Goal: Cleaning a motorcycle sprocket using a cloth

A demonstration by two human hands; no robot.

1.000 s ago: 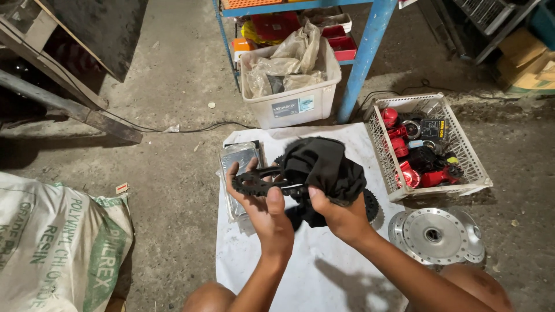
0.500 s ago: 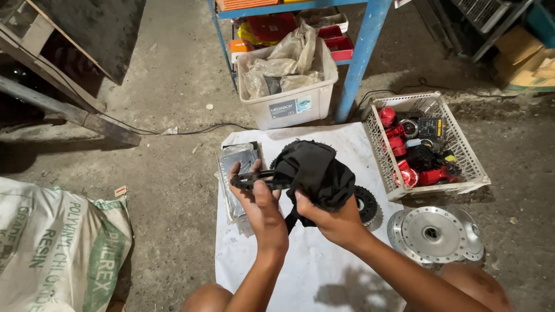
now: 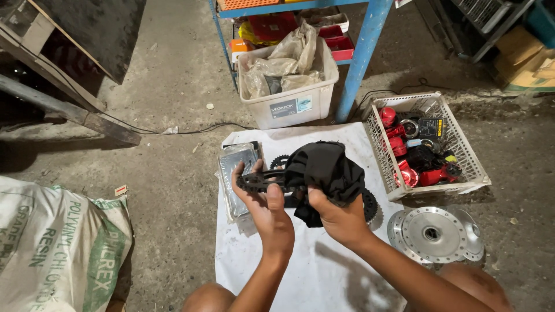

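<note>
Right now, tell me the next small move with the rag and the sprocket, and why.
Probably slide the black rag leftward along the sprocket. The right hand bunches the rag over one end, while the toothed part by the left hand is bare.

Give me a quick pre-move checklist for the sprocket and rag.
1. Left hand grip on sprocket: ok, fingers wrapped around its rim.
2. Right hand grip on black rag: ok, bunched over the sprocket.
3. Sprocket off the white sheet: ok, lifted.
4. Second sprocket apart from the hands: ok, lying on the sheet.
5. Sprocket teeth clean: cannot tell, rag covers much.
6. Basket upright: ok.
</note>
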